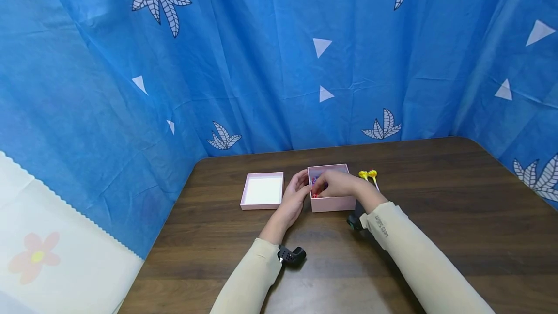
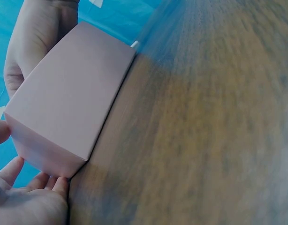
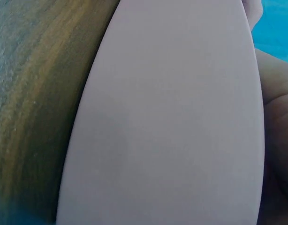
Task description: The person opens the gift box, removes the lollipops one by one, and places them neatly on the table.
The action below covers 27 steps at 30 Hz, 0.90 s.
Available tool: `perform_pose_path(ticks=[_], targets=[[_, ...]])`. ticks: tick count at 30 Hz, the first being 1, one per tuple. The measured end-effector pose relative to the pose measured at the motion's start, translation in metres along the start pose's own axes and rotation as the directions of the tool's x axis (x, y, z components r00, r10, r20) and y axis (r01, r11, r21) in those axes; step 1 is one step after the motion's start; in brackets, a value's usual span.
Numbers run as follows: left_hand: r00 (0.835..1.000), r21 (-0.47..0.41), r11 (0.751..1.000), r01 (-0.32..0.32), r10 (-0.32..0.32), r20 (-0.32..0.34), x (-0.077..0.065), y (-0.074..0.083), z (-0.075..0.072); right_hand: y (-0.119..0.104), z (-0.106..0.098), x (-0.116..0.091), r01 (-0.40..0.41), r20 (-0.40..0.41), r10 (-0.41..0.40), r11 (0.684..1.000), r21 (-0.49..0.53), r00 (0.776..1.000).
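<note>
An open pink box (image 1: 333,204) stands on the table. My left hand (image 1: 295,196) is at its left side, the fingers touching the outer wall, as the left wrist view shows from closer by. My right hand (image 1: 332,184) reaches down into the box over the rim. Its fingertips are close to a small red thing (image 1: 316,196), and a blue-purple wrapped piece (image 1: 315,179) shows beside the hand; whether the fingers pinch anything is hidden. In the right wrist view the box's front wall (image 3: 167,112) covers most of the picture, hiding the fingers.
Left of my left hand lies a shallow pink-edged lid (image 1: 263,191), its white inside facing up. Two yellow lollipops (image 1: 372,173) with white sticks lie right of the box, partly behind my right forearm. A blue patterned curtain (image 1: 279,62) hangs behind the brown wooden table (image 1: 436,197).
</note>
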<state>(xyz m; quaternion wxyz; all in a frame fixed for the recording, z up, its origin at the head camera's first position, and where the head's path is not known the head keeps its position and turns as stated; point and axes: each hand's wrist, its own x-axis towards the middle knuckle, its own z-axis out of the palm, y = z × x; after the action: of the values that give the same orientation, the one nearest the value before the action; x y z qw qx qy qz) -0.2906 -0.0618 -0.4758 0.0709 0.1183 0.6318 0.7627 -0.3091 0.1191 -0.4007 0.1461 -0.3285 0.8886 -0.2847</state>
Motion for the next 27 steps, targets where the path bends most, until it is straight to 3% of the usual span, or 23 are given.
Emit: perform_pose_path(ticks=[9,17,27], targets=[[1.000,0.027,0.999,0.017,-0.017,-0.002,-0.001,0.001,-0.001,0.003,-0.003,-0.005,-0.055,-0.156,0.062,0.997,0.051,0.986],[0.999,0.036,0.998,0.042,-0.042,-0.017,-0.002,0.002,0.000,0.000,-0.006,-0.017,-0.076,-0.354,0.101,0.993,0.085,0.930],[0.999,0.032,0.998,0.044,-0.043,-0.030,0.000,0.001,-0.001,0.001,-0.007,-0.030,-0.047,-0.494,0.107,0.990,0.131,0.863]])
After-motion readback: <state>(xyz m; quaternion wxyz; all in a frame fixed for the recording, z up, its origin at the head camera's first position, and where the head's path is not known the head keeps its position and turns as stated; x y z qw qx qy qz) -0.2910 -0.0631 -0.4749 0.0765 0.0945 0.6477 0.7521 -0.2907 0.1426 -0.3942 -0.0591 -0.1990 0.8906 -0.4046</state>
